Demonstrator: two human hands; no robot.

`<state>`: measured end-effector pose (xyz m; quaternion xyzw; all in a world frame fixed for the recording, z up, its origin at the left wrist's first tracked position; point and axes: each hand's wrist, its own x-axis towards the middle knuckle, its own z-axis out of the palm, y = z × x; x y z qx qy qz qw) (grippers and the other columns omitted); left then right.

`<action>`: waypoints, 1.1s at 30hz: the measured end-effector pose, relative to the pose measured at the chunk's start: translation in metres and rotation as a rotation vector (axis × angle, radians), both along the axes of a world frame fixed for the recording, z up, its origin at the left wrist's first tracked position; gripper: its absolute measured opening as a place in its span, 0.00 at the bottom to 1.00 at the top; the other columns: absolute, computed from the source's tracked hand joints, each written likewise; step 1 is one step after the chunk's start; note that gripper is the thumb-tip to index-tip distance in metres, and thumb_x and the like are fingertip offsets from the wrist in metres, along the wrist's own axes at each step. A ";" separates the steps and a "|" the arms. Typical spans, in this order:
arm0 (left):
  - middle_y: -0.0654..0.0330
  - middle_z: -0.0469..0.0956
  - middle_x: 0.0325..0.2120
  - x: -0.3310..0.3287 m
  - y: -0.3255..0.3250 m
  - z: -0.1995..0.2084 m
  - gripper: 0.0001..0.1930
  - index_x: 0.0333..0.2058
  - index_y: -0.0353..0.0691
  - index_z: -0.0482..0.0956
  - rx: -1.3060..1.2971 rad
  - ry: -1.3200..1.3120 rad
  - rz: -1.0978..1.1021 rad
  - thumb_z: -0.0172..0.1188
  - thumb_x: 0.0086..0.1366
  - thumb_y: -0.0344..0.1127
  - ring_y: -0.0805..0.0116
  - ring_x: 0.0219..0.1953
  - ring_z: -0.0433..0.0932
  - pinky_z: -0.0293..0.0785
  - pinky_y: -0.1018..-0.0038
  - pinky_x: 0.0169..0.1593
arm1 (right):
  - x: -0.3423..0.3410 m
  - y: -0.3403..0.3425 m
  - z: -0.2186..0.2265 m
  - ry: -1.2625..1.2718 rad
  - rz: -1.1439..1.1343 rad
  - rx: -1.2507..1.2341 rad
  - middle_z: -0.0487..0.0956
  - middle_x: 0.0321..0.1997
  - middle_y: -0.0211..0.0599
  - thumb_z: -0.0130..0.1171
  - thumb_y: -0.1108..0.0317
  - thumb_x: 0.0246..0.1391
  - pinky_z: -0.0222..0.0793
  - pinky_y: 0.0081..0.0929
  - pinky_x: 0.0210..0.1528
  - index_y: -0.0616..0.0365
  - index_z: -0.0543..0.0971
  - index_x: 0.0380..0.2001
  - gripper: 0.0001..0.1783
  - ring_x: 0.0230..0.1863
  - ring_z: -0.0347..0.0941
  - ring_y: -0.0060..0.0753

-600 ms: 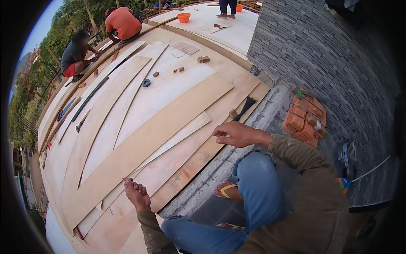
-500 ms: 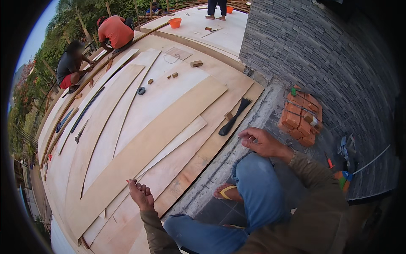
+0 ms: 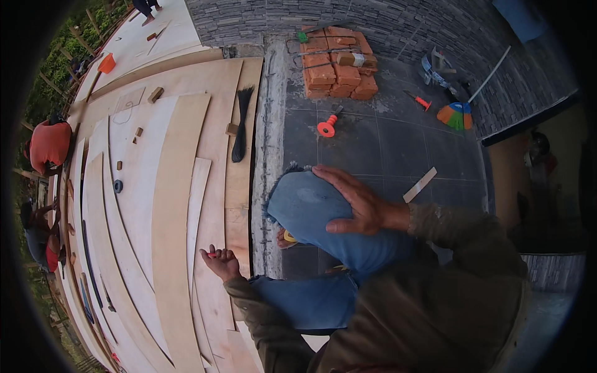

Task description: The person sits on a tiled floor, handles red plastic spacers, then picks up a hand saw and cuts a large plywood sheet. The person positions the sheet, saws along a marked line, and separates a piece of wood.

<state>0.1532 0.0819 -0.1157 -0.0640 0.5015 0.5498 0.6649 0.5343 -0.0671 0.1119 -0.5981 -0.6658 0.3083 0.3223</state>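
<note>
Pinching a small red marker against the plywood strip, the left hand is working beside the concrete kerb, while the right hand is lying flat and empty on the raised knee. Crouching this low, the person is risking a wobble that could skid the marker off line; the curved boards are crowding leftward, but open tile floor is lying free to the right.

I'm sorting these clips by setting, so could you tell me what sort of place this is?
Most likely an outdoor building site. Long curved plywood strips cover the deck, red bricks are stacked by a grey stone-clad wall, and the left hand holds a small red object, perhaps a marker, on the wood.
</note>
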 end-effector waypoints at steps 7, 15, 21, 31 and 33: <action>0.73 0.60 0.15 0.011 0.009 -0.043 0.19 0.35 0.46 0.72 0.028 0.087 -0.144 0.51 0.75 0.56 0.78 0.16 0.55 0.55 0.77 0.21 | 0.000 -0.011 0.004 -0.006 -0.030 0.103 0.61 0.72 0.58 0.65 0.37 0.52 0.57 0.49 0.72 0.62 0.56 0.72 0.56 0.72 0.59 0.59; 0.72 0.58 0.17 0.029 0.011 -0.042 0.19 0.30 0.48 0.69 0.008 0.184 -0.282 0.50 0.76 0.53 0.78 0.18 0.55 0.55 0.78 0.22 | 0.011 -0.018 0.003 0.027 -0.021 0.070 0.63 0.70 0.61 0.64 0.36 0.50 0.58 0.48 0.71 0.67 0.58 0.71 0.57 0.71 0.61 0.58; 0.70 0.61 0.20 0.009 0.011 -0.081 0.15 0.28 0.47 0.67 0.011 0.024 -0.215 0.47 0.77 0.41 0.75 0.20 0.59 0.58 0.74 0.24 | 0.017 -0.023 -0.002 0.018 -0.093 0.068 0.67 0.68 0.60 0.63 0.35 0.49 0.60 0.48 0.70 0.65 0.59 0.70 0.57 0.69 0.64 0.57; 0.67 0.60 0.21 -0.009 -0.002 -0.104 0.13 0.26 0.44 0.63 -0.057 0.189 -0.355 0.47 0.74 0.31 0.73 0.22 0.59 0.61 0.77 0.25 | 0.026 -0.001 -0.012 0.064 -0.084 -0.023 0.68 0.66 0.61 0.62 0.30 0.48 0.60 0.46 0.69 0.66 0.59 0.71 0.60 0.68 0.65 0.59; 0.69 0.59 0.19 -0.023 -0.004 -0.113 0.12 0.27 0.46 0.64 -0.191 0.456 -0.378 0.51 0.72 0.33 0.75 0.17 0.56 0.56 0.79 0.19 | 0.025 0.005 -0.013 0.059 -0.070 -0.029 0.67 0.67 0.62 0.61 0.30 0.48 0.60 0.46 0.69 0.65 0.59 0.71 0.60 0.68 0.64 0.59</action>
